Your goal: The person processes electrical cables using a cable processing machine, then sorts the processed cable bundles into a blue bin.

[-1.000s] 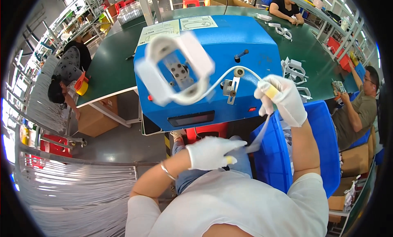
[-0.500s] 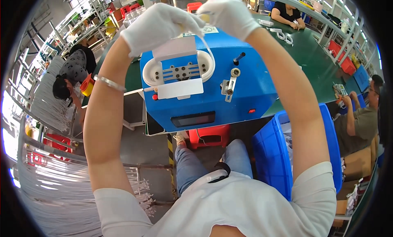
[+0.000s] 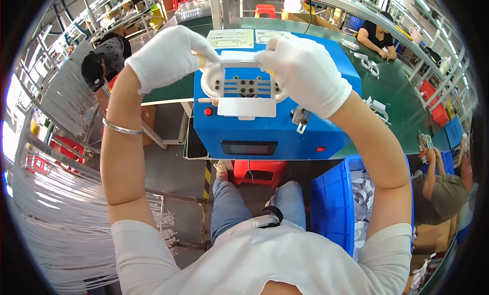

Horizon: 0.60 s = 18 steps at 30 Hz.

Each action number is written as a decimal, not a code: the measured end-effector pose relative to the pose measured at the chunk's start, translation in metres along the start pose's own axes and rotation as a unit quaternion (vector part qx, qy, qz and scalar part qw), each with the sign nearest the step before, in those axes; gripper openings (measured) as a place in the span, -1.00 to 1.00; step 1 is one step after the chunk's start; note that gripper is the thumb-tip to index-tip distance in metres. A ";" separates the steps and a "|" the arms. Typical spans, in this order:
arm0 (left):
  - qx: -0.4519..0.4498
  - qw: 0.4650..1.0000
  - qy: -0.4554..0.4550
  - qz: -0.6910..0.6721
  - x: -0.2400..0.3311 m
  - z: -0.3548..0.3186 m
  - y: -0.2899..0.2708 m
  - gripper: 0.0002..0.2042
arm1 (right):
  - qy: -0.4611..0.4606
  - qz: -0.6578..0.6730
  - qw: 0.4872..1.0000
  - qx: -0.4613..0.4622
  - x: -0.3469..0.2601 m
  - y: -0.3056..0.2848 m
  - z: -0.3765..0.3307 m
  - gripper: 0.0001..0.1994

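A white cable (image 3: pixel 210 83) lies coiled round the metal fixture (image 3: pixel 248 86) on top of a blue machine (image 3: pixel 285 127). My left hand (image 3: pixel 168 58), in a white glove, is closed at the coil's upper left, fingertips pinched on the cable. Over the coil's right end curls my gloved right hand (image 3: pixel 308 73), closed on the cable there and covering most of that end. Between my fingertips a white paper flap (image 3: pixel 238 56) stands at the fixture's far side. Another white paper strip (image 3: pixel 247 107) spreads over its near side.
Blue bin (image 3: pixel 330 206) at my right holds white coils (image 3: pixel 362 203). More coils (image 3: pixel 377 109) lie on the green table (image 3: pixel 402 101). White cables (image 3: pixel 76 234) hang at my left. A red stool (image 3: pixel 262 172) stands under the machine. Several people work nearby.
Both hands have come down from above the machine's far side to the coil's two ends. The raised length of cable has come down with them. My view has shifted slightly.
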State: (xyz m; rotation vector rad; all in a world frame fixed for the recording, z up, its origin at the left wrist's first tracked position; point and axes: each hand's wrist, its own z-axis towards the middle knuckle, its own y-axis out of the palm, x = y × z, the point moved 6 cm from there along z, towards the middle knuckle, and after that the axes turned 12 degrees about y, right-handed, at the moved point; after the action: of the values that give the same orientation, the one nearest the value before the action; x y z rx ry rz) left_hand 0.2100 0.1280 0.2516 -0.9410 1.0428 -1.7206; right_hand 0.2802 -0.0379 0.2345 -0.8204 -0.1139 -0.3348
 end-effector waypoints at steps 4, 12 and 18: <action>0.092 0.989 -0.109 0.039 0.016 -0.007 0.009 -0.83 | 0.028 -0.016 0.998 -0.048 0.002 0.007 0.002 -0.79; 0.275 0.955 0.081 0.072 0.031 -0.009 0.032 -0.88 | 0.283 0.299 0.878 -0.245 0.052 0.052 0.008 -0.77; 0.270 0.955 0.080 0.096 0.029 -0.009 0.035 -0.87 | 0.307 0.400 0.851 -0.147 0.049 0.059 0.009 -0.68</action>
State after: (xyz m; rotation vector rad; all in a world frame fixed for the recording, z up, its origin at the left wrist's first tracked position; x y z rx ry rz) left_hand 0.2031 0.0942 0.2206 -0.3463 0.6737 -1.8009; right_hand 0.3463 -0.0059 0.2105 -0.9531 0.8888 0.2013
